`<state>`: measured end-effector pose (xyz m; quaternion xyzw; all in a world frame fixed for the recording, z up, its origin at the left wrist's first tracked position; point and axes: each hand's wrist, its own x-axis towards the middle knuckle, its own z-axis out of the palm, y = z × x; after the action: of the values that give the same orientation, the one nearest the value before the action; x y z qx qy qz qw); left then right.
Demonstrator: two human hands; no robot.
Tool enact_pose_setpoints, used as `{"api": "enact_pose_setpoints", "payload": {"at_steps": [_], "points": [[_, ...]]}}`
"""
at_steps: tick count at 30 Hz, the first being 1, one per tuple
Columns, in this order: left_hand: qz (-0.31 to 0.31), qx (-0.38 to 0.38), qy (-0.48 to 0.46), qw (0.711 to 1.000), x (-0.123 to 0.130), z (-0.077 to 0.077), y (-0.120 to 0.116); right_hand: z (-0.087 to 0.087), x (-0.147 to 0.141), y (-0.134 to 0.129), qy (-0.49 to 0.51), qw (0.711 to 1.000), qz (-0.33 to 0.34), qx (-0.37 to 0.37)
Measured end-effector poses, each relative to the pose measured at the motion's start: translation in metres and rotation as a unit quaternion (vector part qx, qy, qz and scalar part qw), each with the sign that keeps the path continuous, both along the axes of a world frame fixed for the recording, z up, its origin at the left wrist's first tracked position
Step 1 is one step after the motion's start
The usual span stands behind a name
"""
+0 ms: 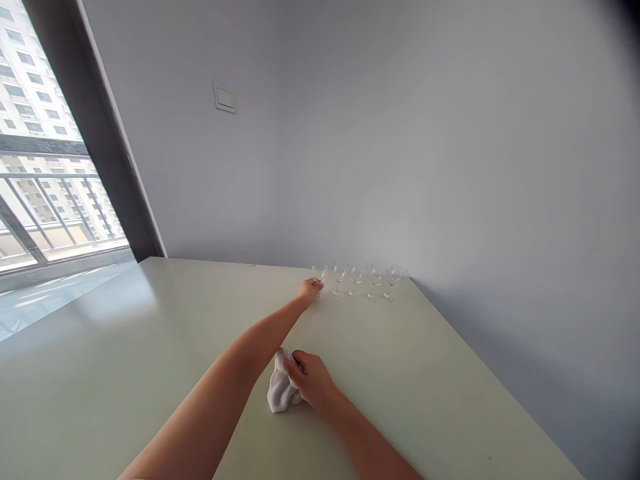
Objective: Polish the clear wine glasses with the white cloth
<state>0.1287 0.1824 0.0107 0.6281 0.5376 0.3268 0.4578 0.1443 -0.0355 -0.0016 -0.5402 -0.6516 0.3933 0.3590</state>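
My left hand (311, 289) reaches far across the table, its fingers closed around the stem of a wine glass (319, 271) at the left end of a row. That glass stands upright, level with the others. Closer to me, my right hand (313, 380) grips a crumpled white cloth (283, 390), which hangs down at the table top. To the right of the held glass stand several more clear stemmed glasses (356, 273), upright and side by side.
The pale green table (200, 320) runs back to grey walls (425, 133) that meet in a corner. A light switch (225, 99) is on the wall at left. Beyond it, a window (50, 133) shows a railing and tall buildings.
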Motion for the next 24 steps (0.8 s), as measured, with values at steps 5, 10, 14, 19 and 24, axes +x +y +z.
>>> {"api": "enact_pose_setpoints", "payload": {"at_steps": [5, 10, 14, 19, 24], "points": [[-0.011, -0.01, 0.02, 1.0, 0.008, -0.004, 0.011, 0.006, 0.0, -0.004, -0.018, 1.0, 0.001, -0.01], [-0.01, -0.012, 0.019, 1.0, 0.01, -0.004, 0.012, 0.006, 0.001, -0.004, -0.017, 1.0, -0.005, -0.014], [-0.002, -0.01, 0.004, 1.0, 0.006, 0.001, 0.009, 0.003, 0.001, -0.002, 0.034, 0.999, 0.004, -0.031], [0.032, 0.004, -0.029, 0.999, -0.022, 0.006, -0.01, 0.005, 0.003, 0.005, 0.15, 0.985, 0.025, -0.082], [0.033, 0.021, -0.075, 0.996, -0.089, 0.01, -0.061, 0.026, 0.018, 0.006, 0.234, 0.971, -0.042, -0.018]]}}
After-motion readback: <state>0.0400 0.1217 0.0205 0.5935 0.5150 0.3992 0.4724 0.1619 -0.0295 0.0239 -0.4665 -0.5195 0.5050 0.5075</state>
